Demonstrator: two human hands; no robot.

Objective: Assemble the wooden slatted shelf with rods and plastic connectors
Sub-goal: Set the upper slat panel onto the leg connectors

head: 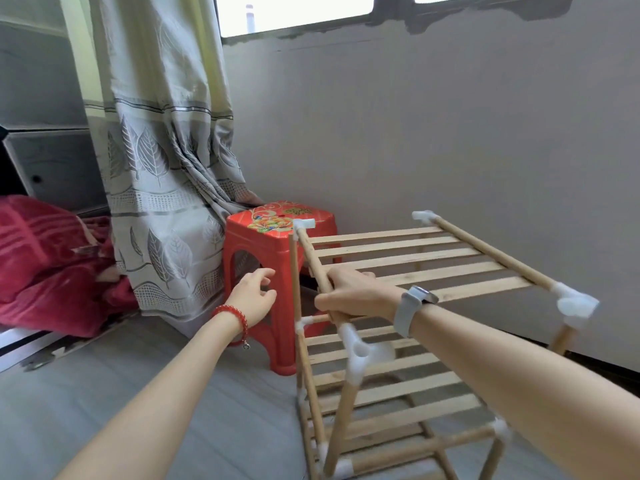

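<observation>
Wooden side rod (320, 271) of the top tier is wrapped by the right hand (349, 294). Its long axis runs away from that grip, up to the far white connector (304, 224). Shelf (398, 375) stands on the floor below the grip. Left hand (254, 296) loosely curled, holding nothing, beside the upright rod (294, 271) and nearer to it.

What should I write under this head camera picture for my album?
Right hand grips the wooden shelf's top rod; left hand hovers beside it.
</observation>
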